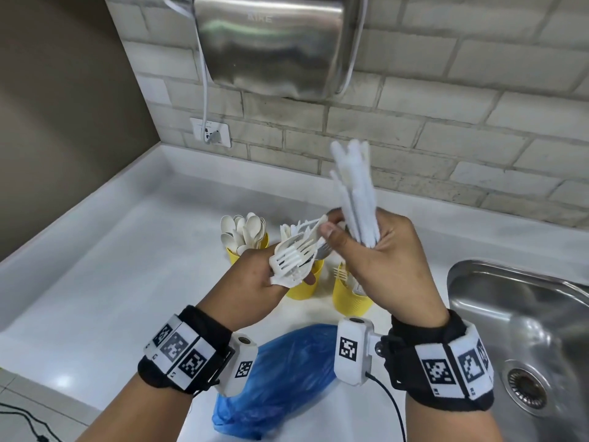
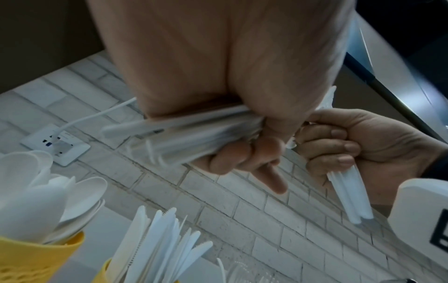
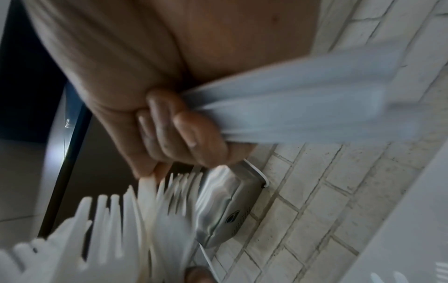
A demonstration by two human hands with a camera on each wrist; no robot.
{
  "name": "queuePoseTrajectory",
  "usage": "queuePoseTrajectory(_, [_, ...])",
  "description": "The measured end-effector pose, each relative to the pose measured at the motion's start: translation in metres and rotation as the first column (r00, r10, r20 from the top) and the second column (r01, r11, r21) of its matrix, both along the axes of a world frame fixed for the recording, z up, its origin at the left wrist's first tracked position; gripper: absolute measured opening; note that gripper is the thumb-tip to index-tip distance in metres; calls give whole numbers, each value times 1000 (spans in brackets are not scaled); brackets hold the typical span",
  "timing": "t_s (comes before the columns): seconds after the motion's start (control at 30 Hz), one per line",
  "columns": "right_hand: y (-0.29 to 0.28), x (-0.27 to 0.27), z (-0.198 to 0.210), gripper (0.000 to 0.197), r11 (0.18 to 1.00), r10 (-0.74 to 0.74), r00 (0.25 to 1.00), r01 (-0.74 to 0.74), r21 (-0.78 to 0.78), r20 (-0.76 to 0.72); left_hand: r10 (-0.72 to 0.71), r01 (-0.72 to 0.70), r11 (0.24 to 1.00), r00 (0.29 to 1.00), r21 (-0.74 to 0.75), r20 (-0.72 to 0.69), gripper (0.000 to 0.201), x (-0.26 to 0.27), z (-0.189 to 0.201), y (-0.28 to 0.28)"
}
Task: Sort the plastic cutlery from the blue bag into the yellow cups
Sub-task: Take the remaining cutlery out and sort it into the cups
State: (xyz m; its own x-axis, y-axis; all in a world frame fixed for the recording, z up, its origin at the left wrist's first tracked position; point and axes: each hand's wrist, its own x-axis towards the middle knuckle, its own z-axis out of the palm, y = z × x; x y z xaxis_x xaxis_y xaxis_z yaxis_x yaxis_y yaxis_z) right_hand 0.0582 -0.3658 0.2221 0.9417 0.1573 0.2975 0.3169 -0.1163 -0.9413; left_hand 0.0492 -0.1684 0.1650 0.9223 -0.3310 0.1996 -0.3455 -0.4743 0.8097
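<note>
Sorting looks well advanced. On the bench (image 1: 127, 266) three yellow cups already carry cutlery: the spoon cup (image 1: 234, 255) is packed with spoons, the middle cup (image 1: 301, 287) bristles with knives in the left wrist view, and the right cup (image 1: 349, 298) shows a few forks. The left hand (image 1: 255, 288) is curled round a fanned clutch of forks (image 1: 290, 255), and the right hand (image 1: 379, 250) grips an upright bundle of handles (image 1: 355, 193) while its thumb and fingertips reach to the forks. The blue bag (image 1: 280, 378) lies slumped near the bench's front edge; I cannot tell whether anything remains inside. What is left, I judge, is dropping both handfuls into their cups.
</note>
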Motion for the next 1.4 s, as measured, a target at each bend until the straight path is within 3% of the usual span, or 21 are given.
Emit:
queuePoseTrajectory(0.1, [-5,7,-4,5,984,-109,994,104,142,29,22,-22,1000,1000,-11,19,22,3,-5,1])
queuePoseTrajectory(0.3, [-2,3,-3,18,1000,-18,998,19,-17,59,29,-33,997,998,68,58,16,7,-11,3])
queuePoseTrajectory(0.43, [0,9,-10,21,983,-162,985,156,100,55,52,-53,998,998,29,30,17,4,-7,3])
queuePoseTrajectory(0.6, [-8,17,-6,12,852,-183,981,189,489,-62,113,-112,994,990,16,-89,27,-2,1,0])
queuePoseTrajectory(0.73, [-13,19,-7,12,718,-193,969,247,651,-155,132,-157,980,973,-123,-188,26,-3,3,-4])
queuePoseTrajectory(0.9, [-10,23,-10,7,561,-132,961,274,781,-242,38,-164,933,929,-319,-368,25,0,6,-7])
queuePoseTrajectory(1.03, [3,27,-11,7,616,-157,958,285,735,-240,-5,-246,853,878,-460,-479,35,2,5,-10])
queuePoseTrajectory(1.17, [23,27,-16,12,763,-216,964,265,590,-154,-52,-329,784,810,-526,-583,27,4,8,-18])
queuePoseTrajectory(1.4, [48,23,-15,31,877,-214,976,172,449,44,-108,-465,665,715,-585,-691,36,10,4,-23])
